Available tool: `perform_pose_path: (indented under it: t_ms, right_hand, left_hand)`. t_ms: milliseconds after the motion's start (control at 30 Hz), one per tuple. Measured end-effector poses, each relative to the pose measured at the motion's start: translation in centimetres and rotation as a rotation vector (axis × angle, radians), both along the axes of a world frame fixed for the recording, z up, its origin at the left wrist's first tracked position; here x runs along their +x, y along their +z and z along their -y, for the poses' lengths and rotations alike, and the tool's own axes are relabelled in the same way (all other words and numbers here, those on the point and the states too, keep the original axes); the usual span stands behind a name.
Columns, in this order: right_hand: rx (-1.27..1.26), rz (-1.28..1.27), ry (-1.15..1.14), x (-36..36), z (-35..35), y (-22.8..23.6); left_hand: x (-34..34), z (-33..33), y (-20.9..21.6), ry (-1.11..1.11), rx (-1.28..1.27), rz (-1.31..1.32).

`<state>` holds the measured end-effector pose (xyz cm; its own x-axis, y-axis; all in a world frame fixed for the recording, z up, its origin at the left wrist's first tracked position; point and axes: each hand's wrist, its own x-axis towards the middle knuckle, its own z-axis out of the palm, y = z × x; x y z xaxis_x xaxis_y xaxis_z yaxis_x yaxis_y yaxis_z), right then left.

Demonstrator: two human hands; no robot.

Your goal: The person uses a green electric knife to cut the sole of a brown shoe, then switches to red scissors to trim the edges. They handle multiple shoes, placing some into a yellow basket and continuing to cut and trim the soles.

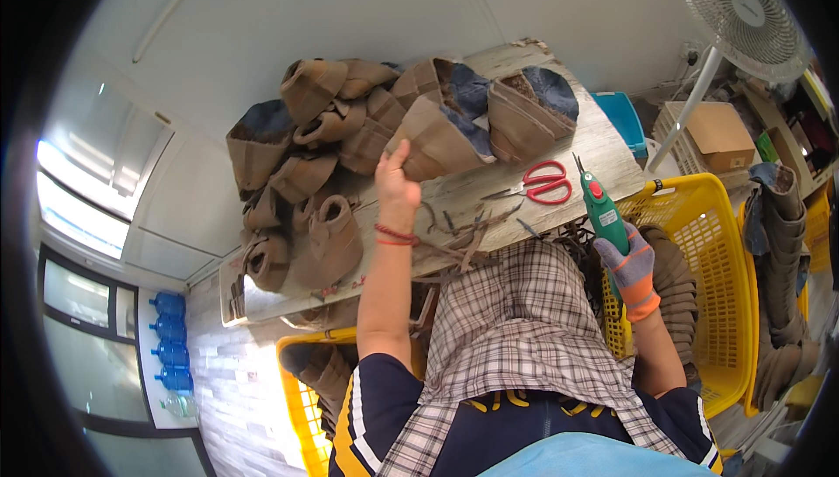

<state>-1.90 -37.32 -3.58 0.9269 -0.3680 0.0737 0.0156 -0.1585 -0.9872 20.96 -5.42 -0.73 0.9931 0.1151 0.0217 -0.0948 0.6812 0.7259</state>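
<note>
The bare left hand (398,181) reached up to the brown bag (434,136), fingers spread against its lower edge — touching, not gripping. It stood just above the fingertips, at the front of a heap of like bags (306,171) on the wooden bench (603,149). The gloved right hand (631,269) was wrapped tight around the green power tool (601,210), tip up. A firmer pinch on the stiff folded edge looked wise — the material seemed thick, creased, dark-lined. Red scissors (542,184) lay between the hands.
</note>
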Motion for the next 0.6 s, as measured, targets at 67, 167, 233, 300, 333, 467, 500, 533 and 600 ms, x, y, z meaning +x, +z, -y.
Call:
perform_pose_path:
  t_ms: [67, 167, 233, 300, 333, 467, 500, 533, 600]
  right_hand:
    - [-0.155, 0.053, 0.043, 0.6, -1.3, 0.8]
    - [-0.564, 0.239, 0.114, 1.5, -3.0, 2.4]
    - [-0.740, 0.339, 0.164, 1.8, -4.4, 3.2]
    - [-0.871, 0.463, 0.179, 2.0, -5.3, 3.0]
    - [-0.937, 0.526, 0.183, 2.2, -5.6, 2.7]
    - [-1.082, 0.609, 0.226, 1.9, -6.4, 2.5]
    - [-1.088, 0.628, 0.222, 1.9, -6.4, 2.5]
    - [-1.094, 0.646, 0.217, 1.8, -6.3, 2.3]
    - [-1.093, 0.682, 0.213, 1.6, -6.1, 2.3]
  left_hand:
    - [-1.6, -6.2, 0.2, -0.132, -0.166, -0.129]
    - [-5.2, -11.7, 1.8, -0.142, -0.216, -0.250]
    - [-7.5, -13.3, 2.4, -0.064, -0.218, -0.336]
    - [-9.1, -14.0, 2.4, -0.076, -0.279, -0.341]
    - [-9.7, -14.1, 2.3, -0.084, -0.310, -0.342]
    - [-11.5, -13.8, 2.1, -0.149, -0.377, -0.366]
    - [-11.7, -13.7, 2.1, -0.166, -0.364, -0.359]
    - [-11.9, -13.5, 2.1, -0.183, -0.351, -0.352]
    - [-12.3, -12.8, 2.4, -0.162, -0.369, -0.385]
